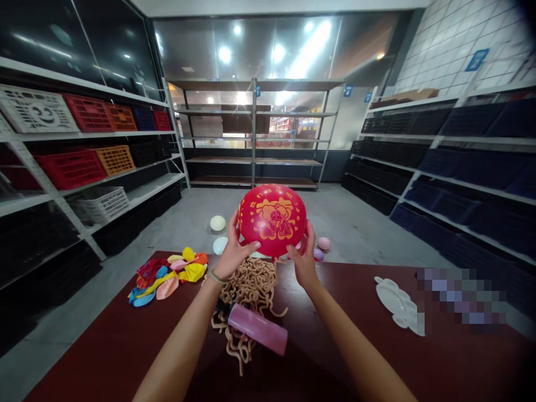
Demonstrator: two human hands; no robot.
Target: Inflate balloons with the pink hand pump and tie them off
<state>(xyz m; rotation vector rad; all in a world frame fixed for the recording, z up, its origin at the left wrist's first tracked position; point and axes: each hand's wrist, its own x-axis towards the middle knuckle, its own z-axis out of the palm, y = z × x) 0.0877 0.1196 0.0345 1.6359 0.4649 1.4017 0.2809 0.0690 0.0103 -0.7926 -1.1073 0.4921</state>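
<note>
An inflated red balloon (273,219) with a yellow printed picture is held up between both my hands, above the far edge of the table. My left hand (235,252) grips its left side, thumb along the underside. On the right side, my right hand (304,258) presses with its fingers and thumb. Below lies a heap of beige, curly, rope-like strands (251,282). A pink cylinder (258,329) rests on the strands, beside a dark item that I cannot make out. Several limp, deflated balloons (170,277) in mixed colours lie in a pile to the left.
The dark red table (330,346) carries a white scalloped palette (400,304) at the right, near a blurred-out patch. Inflated balloons (218,224) sit on the floor beyond. Shelves with red crates (71,167) and dark bins stand around.
</note>
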